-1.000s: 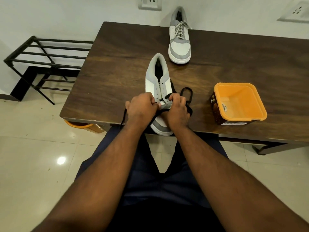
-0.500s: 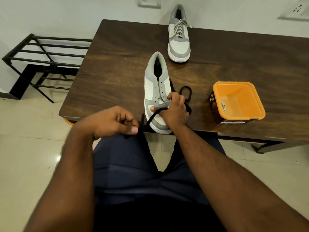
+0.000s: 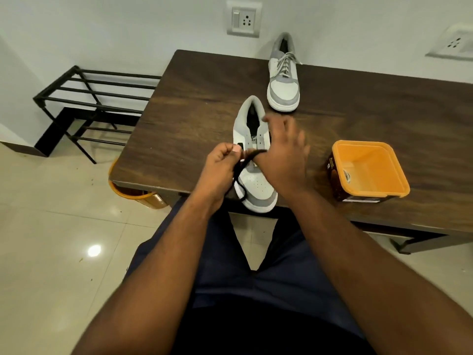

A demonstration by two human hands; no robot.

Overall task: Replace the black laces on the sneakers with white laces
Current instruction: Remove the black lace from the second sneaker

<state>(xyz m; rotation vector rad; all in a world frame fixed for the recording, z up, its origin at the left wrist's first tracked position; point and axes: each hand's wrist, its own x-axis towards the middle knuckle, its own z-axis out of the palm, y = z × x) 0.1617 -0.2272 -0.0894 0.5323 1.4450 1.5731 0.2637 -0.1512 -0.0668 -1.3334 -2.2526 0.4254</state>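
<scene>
My left grip (image 3: 220, 167) pinches the black lace (image 3: 243, 166) just above the near sneaker (image 3: 252, 160). My right grip (image 3: 284, 152) is spread open, blurry, over it.

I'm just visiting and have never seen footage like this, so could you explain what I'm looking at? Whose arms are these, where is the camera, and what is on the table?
There is no machine here: a person does the job with bare hands, and a camera worn on their head looks forward and down, so you see their own arms and lap.

On the dark wooden table lie two grey and white sneakers. The far sneaker is already threaded with a pale lace. The near sneaker, toe at the table's front edge, has most eyelets bare, with a black lace running across it.

The left hand pinches that black lace. The right hand hovers above the near sneaker with fingers spread; whether it holds the lace's other end cannot be told.

To the right stands an open orange tub. A black metal rack stands on the floor to the left.
</scene>
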